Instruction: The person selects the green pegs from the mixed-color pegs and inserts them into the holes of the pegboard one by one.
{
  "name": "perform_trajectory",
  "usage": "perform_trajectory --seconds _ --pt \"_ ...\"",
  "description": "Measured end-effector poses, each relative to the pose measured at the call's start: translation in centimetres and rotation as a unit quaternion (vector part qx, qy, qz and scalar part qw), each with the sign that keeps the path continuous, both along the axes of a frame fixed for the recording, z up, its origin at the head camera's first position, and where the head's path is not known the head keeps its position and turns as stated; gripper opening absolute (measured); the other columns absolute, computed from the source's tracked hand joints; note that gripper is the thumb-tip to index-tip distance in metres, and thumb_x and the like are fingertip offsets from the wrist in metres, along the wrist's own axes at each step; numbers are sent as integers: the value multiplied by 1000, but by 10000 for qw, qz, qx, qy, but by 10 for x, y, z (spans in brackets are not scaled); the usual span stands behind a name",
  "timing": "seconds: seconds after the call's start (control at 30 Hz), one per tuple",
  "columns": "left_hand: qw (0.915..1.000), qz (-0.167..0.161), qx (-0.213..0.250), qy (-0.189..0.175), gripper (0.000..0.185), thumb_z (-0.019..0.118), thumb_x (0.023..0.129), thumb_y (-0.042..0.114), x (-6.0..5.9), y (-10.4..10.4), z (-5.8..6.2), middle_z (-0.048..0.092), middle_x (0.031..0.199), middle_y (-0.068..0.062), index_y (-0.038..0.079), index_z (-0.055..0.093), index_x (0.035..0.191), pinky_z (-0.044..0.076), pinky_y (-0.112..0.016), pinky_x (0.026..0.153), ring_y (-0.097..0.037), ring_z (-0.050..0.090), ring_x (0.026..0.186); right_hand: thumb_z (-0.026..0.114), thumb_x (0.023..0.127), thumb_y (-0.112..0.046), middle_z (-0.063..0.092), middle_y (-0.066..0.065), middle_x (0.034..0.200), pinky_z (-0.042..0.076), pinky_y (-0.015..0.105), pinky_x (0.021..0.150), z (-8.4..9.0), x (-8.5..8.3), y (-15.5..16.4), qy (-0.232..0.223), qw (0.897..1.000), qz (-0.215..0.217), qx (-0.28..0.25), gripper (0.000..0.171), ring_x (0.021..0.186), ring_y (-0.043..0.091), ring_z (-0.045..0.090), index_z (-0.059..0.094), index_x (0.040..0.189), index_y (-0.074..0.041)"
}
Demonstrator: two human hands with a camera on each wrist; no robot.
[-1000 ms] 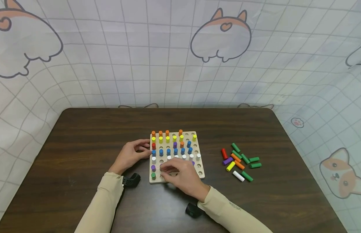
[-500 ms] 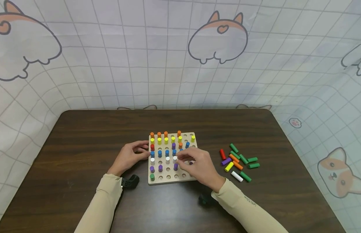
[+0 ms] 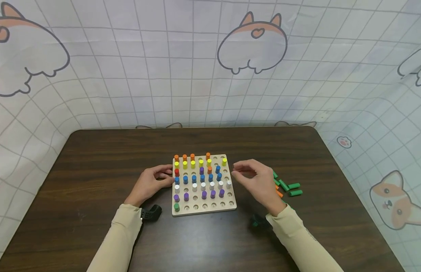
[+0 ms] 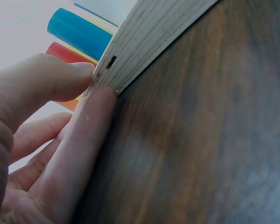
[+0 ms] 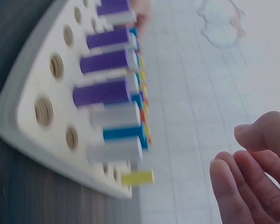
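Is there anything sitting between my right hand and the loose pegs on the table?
Nothing visible does. The right hand hovers empty above the table, just right of the peg board, already partly over the loose pegs. The left hand touches the board's left edge, well clear.

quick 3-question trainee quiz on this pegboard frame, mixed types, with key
1. True or false: the right hand holds a peg.
2. What does the left hand touch? A) the loose pegs B) the pegboard's left edge C) nothing
3. Fill in: the one peg in the board's nearest row is ____.

Key
1. False: its fingers are loosely curled and hold nothing, to the right of the board.
2. B
3. green
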State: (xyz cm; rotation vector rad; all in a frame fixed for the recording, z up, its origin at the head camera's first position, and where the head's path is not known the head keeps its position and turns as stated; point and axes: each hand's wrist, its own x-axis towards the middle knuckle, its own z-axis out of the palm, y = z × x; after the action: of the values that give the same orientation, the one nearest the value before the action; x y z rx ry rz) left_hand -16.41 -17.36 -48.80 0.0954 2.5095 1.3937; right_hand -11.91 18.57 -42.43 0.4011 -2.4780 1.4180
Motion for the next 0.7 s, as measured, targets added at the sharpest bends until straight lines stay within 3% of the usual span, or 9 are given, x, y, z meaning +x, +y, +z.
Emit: perform_trajectory --seconds 0.13,0.43,0.7 --pt "10000 -3 -3 7 60 78 92 38 0 0 -2 70 128 -7 16 60 145 55 -39 100 -18 69 107 82 88 -11 79 9 103 58 14 81 -4 0 20 -148 9989 -301 -315 20 88 -6 71 77 108 -12" --pt "10000 8 18 53 61 78 91 39 0 -3 -2 70 128 -8 16 60 145 55 -39 100 -19 69 107 81 90 -17 78 17 106 55 10 83 -14 -3 59 -489 9939 -821 -556 24 87 -11 70 76 110 -4" --pt "10000 -8 20 -7 61 78 92 39 0 -1 -1 70 129 -8 15 60 145 56 -40 101 -19 69 108 82 90 -22 76 -11 103 57 13 76 -8 -5 92 -546 9862 -1431 -622 29 88 -6 71 75 114 -6"
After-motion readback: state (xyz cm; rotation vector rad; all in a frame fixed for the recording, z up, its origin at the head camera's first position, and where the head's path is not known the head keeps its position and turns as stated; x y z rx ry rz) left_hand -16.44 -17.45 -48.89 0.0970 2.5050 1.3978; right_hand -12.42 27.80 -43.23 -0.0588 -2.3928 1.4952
